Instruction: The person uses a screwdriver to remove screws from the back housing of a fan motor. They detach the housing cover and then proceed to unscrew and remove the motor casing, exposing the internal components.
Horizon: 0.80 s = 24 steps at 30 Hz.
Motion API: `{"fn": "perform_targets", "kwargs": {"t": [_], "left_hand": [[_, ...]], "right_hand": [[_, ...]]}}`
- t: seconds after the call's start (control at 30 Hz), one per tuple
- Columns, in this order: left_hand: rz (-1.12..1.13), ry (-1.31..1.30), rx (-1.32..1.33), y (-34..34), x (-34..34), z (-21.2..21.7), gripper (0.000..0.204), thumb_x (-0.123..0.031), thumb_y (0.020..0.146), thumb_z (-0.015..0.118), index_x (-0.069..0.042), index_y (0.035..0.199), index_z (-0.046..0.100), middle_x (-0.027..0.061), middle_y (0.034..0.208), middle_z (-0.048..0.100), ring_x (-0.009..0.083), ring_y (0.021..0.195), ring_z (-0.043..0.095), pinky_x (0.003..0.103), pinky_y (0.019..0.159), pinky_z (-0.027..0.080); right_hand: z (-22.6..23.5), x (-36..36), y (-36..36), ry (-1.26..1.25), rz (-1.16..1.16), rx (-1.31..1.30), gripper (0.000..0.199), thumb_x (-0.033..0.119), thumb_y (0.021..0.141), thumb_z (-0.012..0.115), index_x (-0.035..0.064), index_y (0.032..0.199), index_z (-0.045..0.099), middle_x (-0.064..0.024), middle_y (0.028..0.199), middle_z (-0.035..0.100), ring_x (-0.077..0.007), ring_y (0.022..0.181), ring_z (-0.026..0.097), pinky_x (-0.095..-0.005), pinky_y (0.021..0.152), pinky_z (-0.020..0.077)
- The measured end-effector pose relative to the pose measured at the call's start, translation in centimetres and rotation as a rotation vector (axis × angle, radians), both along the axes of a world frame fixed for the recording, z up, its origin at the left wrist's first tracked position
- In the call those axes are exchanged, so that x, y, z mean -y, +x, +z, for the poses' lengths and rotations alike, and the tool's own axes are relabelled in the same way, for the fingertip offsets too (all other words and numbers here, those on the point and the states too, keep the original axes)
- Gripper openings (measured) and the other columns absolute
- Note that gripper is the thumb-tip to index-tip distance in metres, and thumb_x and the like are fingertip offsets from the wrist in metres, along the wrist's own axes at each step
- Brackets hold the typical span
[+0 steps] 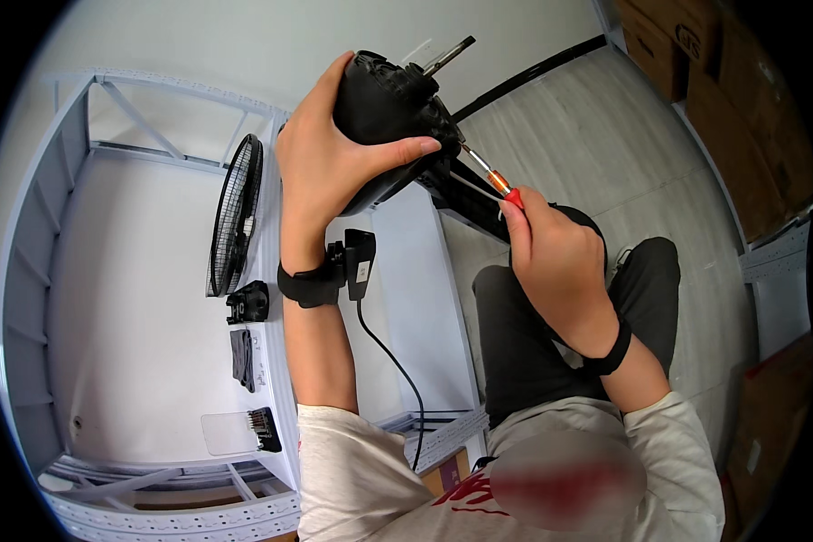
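My left hand [330,158] is wrapped round a black fan motor housing [379,104], its thumb lying along the near side. A metal shaft [450,56] sticks out from the housing toward the upper right. Closed round the handle of a screwdriver [497,179] with a red and orange grip is my right hand [556,257]. The driver's tip meets the right side of the housing, though the screw itself is too small to make out. Below the housing, a black stand part [465,208] slants down toward my legs, partly hidden by my right hand.
On the white shelf [144,298] to the left, a round black fan grille [235,217] stands on edge. Nearer lie a black plastic part [248,303], a dark folded pouch [242,359] and a bit set [264,429]. Cardboard boxes [732,126] are stacked at the right.
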<state>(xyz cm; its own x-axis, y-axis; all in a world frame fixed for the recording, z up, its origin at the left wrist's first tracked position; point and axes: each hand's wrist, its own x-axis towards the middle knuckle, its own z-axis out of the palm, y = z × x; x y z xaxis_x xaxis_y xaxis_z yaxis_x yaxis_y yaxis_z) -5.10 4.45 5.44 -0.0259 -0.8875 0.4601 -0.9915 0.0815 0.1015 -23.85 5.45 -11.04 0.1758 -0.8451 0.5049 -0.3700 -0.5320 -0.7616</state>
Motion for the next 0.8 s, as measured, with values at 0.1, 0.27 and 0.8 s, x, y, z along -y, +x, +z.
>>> {"fn": "perform_targets", "kwargs": {"t": [0.1, 0.27, 0.8], "left_hand": [[0.006, -0.037, 0.054, 0.0, 0.3, 0.1, 0.096, -0.032, 0.056, 0.097, 0.001, 0.136, 0.056, 0.0159, 0.111, 0.073, 0.0238, 0.101, 0.071, 0.034, 0.093, 0.054], [0.015, -0.040, 0.040, 0.4, 0.1, -0.3, 0.096, -0.034, 0.055, 0.098, 0.000, 0.135, 0.057, 0.0155, 0.109, 0.074, 0.0243, 0.100, 0.072, 0.035, 0.092, 0.055], [0.025, 0.004, -0.016, 1.0, 0.1, 0.1, 0.100, -0.029, 0.051, 0.098, 0.001, 0.137, 0.057, 0.0164, 0.117, 0.071, 0.0252, 0.108, 0.068, 0.036, 0.099, 0.051]], "right_hand": [[1.2, -0.2, 0.0, 0.000, -0.037, -0.123, 0.021, 0.024, 0.098, 0.062, 0.0037, 0.093, 0.064, -0.0129, 0.058, 0.061, -0.0310, 0.047, 0.060, -0.0391, 0.044, 0.0472], [1.7, 1.6, -1.0, 0.135, 0.176, -0.031, 0.026, 0.026, 0.100, 0.058, 0.0036, 0.090, 0.065, -0.0182, 0.060, 0.061, -0.0377, 0.052, 0.060, -0.0444, 0.048, 0.0474], [5.7, 18.2, -3.3, 0.426, 1.063, -0.315, 0.037, 0.037, 0.099, 0.065, 0.0015, 0.102, 0.076, 0.0048, 0.055, 0.041, -0.0060, 0.046, 0.035, -0.0256, 0.042, 0.0271]]}}
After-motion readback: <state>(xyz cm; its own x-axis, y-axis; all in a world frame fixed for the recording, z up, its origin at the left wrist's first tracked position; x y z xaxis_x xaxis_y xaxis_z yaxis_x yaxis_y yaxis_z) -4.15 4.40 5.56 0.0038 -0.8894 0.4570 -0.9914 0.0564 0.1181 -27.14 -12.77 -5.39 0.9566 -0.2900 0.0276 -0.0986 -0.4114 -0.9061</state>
